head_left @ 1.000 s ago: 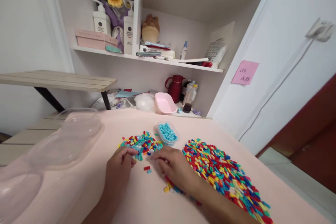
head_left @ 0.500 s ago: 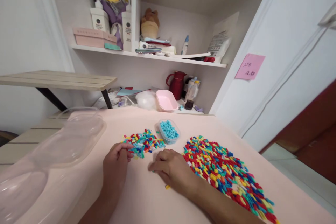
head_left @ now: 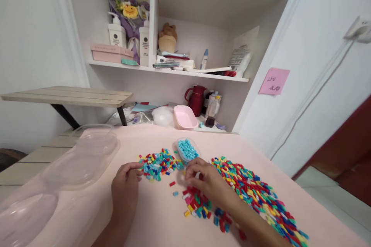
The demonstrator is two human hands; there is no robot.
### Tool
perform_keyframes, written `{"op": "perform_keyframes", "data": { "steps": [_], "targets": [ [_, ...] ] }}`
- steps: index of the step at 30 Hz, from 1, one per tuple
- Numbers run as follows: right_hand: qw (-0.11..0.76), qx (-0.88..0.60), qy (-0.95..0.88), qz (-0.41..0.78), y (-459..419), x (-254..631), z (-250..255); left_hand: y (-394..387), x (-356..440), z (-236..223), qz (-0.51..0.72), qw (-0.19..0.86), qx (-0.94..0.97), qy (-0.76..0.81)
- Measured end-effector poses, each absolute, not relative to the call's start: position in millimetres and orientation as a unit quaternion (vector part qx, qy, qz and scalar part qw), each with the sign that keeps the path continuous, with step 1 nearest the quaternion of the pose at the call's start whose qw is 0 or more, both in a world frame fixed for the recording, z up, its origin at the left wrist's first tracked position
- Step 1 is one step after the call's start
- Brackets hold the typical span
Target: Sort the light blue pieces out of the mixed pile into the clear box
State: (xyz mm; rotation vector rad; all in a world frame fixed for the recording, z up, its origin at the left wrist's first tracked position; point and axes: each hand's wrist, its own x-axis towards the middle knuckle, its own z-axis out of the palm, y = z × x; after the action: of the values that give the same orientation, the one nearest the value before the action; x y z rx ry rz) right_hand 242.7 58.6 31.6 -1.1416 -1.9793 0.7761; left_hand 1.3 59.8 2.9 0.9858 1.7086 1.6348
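My left hand [head_left: 126,185] rests at the left edge of a small mixed pile of colourful plastic bricks [head_left: 160,164]. Its index finger stretches toward the bricks, the other fingers partly curled, and I see nothing held. My right hand [head_left: 204,177] hovers right of that pile, fingers bent and fingertips apart. Below it lies a loose cluster of bricks [head_left: 197,202] in red, yellow, blue and green. Just behind the hand stands a clear tub of light-blue bricks [head_left: 188,148]. A large mixed pile of bricks [head_left: 252,189] spreads to the right, partly hidden by my forearm.
Clear plastic containers [head_left: 84,158] stand on the left of the pink table [head_left: 156,216]. A pink basin [head_left: 185,117], red jug [head_left: 196,100] and bottles [head_left: 213,110] line the back under shelves [head_left: 174,71]. A slatted wooden stand [head_left: 69,96] is at left.
My right hand has lifted and moved slightly right and up. A cluster of loose bricks now shows beneath it. The left hand stays near the small pile; the view has tilted upward.
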Motion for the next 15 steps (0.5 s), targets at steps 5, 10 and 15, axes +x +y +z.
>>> {"op": "perform_keyframes", "data": {
  "steps": [5, 10, 15],
  "targets": [
    [0.378, -0.495, -0.693, 0.363, 65.3, 260.5, 41.4, 62.0, 0.3, 4.6, 0.604, 0.301, 0.367, 0.641],
    [0.345, -0.519, -0.636, 0.455, 61.6, 263.9, 40.8, 63.4, 1.1, 4.9, 0.588, 0.315, 0.372, 0.646],
    [0.286, -0.499, -0.757, 0.310, 53.7, 244.6, 33.1, 62.0, 3.1, 7.5, 0.584, 0.323, 0.378, 0.641]
  ]
}}
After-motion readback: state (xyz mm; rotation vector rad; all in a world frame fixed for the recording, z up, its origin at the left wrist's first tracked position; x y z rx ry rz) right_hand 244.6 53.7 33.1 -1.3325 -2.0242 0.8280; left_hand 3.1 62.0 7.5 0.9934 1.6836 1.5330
